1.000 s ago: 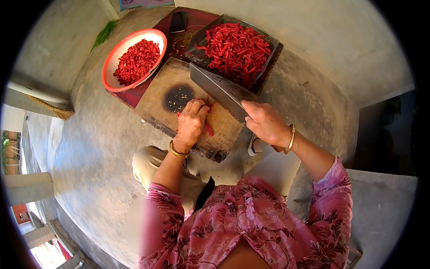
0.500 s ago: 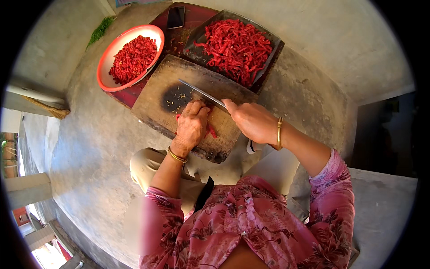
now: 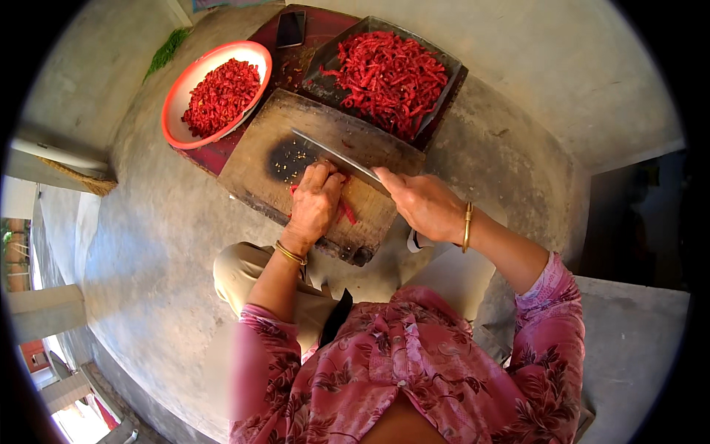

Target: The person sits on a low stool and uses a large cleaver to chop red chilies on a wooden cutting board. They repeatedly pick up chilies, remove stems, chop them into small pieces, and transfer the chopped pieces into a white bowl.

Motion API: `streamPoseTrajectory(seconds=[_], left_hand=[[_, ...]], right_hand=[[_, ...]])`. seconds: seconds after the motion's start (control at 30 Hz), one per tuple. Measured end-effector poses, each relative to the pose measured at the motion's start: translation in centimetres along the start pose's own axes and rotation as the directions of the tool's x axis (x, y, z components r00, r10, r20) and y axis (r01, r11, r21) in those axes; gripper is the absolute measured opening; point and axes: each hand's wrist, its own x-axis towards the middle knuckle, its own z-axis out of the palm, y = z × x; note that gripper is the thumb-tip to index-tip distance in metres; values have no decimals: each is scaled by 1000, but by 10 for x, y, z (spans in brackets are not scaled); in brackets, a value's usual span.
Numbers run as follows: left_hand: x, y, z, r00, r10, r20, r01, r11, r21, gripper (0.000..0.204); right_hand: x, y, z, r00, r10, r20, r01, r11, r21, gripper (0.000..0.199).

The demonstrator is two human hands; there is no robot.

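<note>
Chopping well under way, judged from the head view: round red-rimmed bowl (image 3: pixel 219 95) at upper left already heaped with cut chilli pieces, dark rectangular tray (image 3: pixel 390 74) at top still piled with whole red chillies (image 3: pixel 388 70), so much left to cut. Left hand (image 3: pixel 316 203) curled down on a few red chillies (image 3: pixel 345 211) near the middle of the wooden cutting board (image 3: pixel 310 166), pinning them flat. Right hand (image 3: pixel 423 201) wrapped tight round the handle of a cleaver (image 3: pixel 333 154), blade lying edge-down just beyond the left fingertips. Scattered seeds and a dark scorched patch on the board. Dark phone (image 3: pixel 289 28) lying beside the tray. Bare grey concrete floor (image 3: pixel 148 244) all round, board resting on it; concrete pillars and bright daylight at lower left, dim doorway at right.
</note>
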Motion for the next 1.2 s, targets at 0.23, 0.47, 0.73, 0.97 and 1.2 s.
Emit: streamPoseTrajectory(seconds=[0.23, 0.47, 0.73, 0.97, 1.2], left_hand=[[-1, 0, 2, 1000, -4, -19, 4, 999, -41, 13], [-2, 0, 0, 999, -34, 12, 35, 998, -57, 17], [-5, -2, 6, 1000, 5, -27, -7, 998, -61, 17], [-7, 2, 2, 994, -101, -41, 96, 988, -118, 16], [-5, -1, 1, 997, -53, -60, 47, 993, -106, 16]], right_hand=[[-10, -1, -7, 993, 33, 115, -36, 999, 22, 46], [41, -12, -16, 976, 103, 192, -113, 993, 40, 24], [59, 6, 15, 999, 28, -35, -25, 997, 76, 46], [19, 9, 13, 995, 3, -102, 5, 996, 86, 52], [-18, -12, 2, 995, 81, 56, -87, 987, 132, 53]])
